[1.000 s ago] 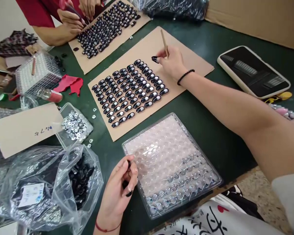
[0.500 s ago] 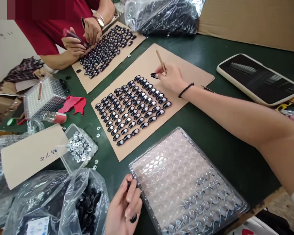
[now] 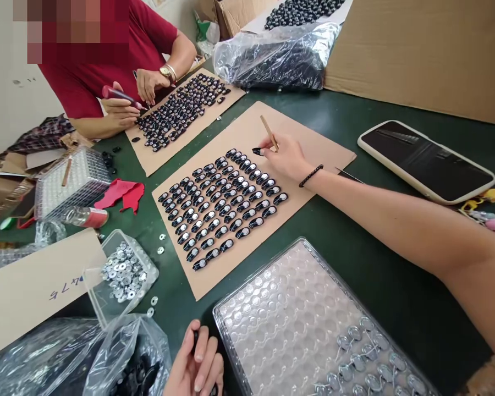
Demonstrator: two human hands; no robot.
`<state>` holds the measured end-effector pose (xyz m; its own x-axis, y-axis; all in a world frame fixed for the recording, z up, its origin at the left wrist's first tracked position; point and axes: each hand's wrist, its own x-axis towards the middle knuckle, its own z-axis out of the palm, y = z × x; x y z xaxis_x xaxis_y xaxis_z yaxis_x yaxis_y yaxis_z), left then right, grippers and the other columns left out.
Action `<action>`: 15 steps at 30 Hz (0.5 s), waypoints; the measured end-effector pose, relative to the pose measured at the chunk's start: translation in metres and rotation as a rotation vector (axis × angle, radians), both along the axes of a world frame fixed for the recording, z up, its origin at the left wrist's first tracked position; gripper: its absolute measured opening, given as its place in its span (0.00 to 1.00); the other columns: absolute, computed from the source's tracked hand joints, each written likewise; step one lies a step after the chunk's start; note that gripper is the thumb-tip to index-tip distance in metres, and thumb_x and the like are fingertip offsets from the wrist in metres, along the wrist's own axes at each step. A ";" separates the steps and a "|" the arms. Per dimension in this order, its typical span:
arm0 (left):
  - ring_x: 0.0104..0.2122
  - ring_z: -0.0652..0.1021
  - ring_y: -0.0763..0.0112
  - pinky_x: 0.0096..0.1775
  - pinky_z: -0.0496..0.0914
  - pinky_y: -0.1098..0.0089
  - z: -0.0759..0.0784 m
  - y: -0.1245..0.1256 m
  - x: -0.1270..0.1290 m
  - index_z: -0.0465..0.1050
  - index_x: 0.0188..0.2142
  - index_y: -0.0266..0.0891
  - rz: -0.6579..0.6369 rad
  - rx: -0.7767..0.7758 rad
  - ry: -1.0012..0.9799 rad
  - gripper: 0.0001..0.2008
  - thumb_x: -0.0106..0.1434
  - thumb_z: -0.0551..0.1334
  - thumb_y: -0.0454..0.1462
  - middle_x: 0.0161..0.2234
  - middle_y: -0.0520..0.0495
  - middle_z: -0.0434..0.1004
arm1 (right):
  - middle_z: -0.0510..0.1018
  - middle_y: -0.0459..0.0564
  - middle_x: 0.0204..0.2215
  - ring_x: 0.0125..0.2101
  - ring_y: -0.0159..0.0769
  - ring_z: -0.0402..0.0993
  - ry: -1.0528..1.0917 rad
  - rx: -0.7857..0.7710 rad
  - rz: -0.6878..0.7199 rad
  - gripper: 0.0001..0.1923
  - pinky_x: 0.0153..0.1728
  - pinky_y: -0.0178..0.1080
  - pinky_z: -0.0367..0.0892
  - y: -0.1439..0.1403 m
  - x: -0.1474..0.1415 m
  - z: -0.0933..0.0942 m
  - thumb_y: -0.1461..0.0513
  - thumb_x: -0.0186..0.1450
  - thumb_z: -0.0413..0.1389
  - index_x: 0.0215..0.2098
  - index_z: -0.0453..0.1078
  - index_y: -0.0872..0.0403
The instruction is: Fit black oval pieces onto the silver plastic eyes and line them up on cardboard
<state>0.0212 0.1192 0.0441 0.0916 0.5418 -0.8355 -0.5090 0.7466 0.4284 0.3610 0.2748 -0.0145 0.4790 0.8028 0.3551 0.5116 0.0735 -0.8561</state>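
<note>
My right hand (image 3: 286, 157) is above the cardboard sheet (image 3: 309, 129), closed on a thin wooden stick (image 3: 268, 131) that points up. Its fingertips also pinch a small glossy black oval piece (image 3: 257, 150). Below and left of it, similar black pieces with silvery discs (image 3: 226, 245) lie in rows on the same cardboard. Down at the bottom edge, my left hand (image 3: 198, 363) is curled around small black pieces (image 3: 195, 336), mostly hidden by the fingers. To its right lies a clear dimpled plastic tray (image 3: 268, 313) with clear rounded pieces (image 3: 357, 360) at its lower right.
A clear box of metal washers (image 3: 126, 275) and a plastic bag of black pieces (image 3: 138, 374) lie at left. Across the table, a co-worker's hands (image 3: 121, 113) work over another cardboard sheet of black pieces (image 3: 181, 110). A phone (image 3: 427, 159) lies at right.
The view has tilted up, so the table things sit lower in the picture. My right hand keeps the stick and black piece over the cardboard. My left hand stays curled.
</note>
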 end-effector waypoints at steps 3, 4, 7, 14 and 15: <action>0.10 0.58 0.85 0.11 0.53 0.81 0.003 -0.003 0.004 0.65 0.32 0.40 0.052 0.026 -0.014 0.01 0.59 0.56 0.35 0.17 0.58 0.56 | 0.73 0.45 0.28 0.31 0.35 0.69 -0.016 -0.004 -0.007 0.05 0.33 0.37 0.64 0.000 0.000 0.000 0.68 0.55 0.52 0.30 0.68 0.55; 0.10 0.58 0.86 0.11 0.53 0.81 0.004 -0.004 0.006 0.65 0.32 0.40 0.059 0.030 -0.012 0.01 0.59 0.56 0.34 0.17 0.58 0.56 | 0.73 0.45 0.28 0.31 0.36 0.69 -0.017 -0.009 -0.007 0.05 0.33 0.37 0.64 0.000 0.000 0.000 0.68 0.55 0.52 0.30 0.68 0.55; 0.10 0.58 0.86 0.11 0.53 0.81 0.007 -0.005 0.007 0.65 0.32 0.40 0.058 0.038 -0.002 0.02 0.60 0.55 0.33 0.17 0.58 0.56 | 0.73 0.46 0.28 0.32 0.37 0.69 -0.014 -0.021 0.005 0.05 0.33 0.38 0.64 0.000 0.000 0.000 0.67 0.56 0.51 0.30 0.68 0.55; 0.11 0.57 0.87 0.11 0.53 0.82 0.003 -0.006 0.007 0.65 0.32 0.38 0.072 0.098 -0.004 0.03 0.59 0.55 0.31 0.19 0.58 0.54 | 0.74 0.46 0.28 0.31 0.36 0.69 -0.045 0.002 0.011 0.06 0.33 0.38 0.64 0.000 0.001 -0.001 0.66 0.55 0.51 0.30 0.68 0.55; 0.11 0.57 0.87 0.11 0.53 0.81 0.002 -0.007 0.007 0.65 0.32 0.38 0.068 0.106 -0.010 0.03 0.59 0.55 0.31 0.19 0.58 0.54 | 0.74 0.46 0.28 0.31 0.37 0.69 -0.049 0.008 0.014 0.06 0.34 0.38 0.64 0.000 0.001 -0.001 0.66 0.54 0.51 0.29 0.68 0.55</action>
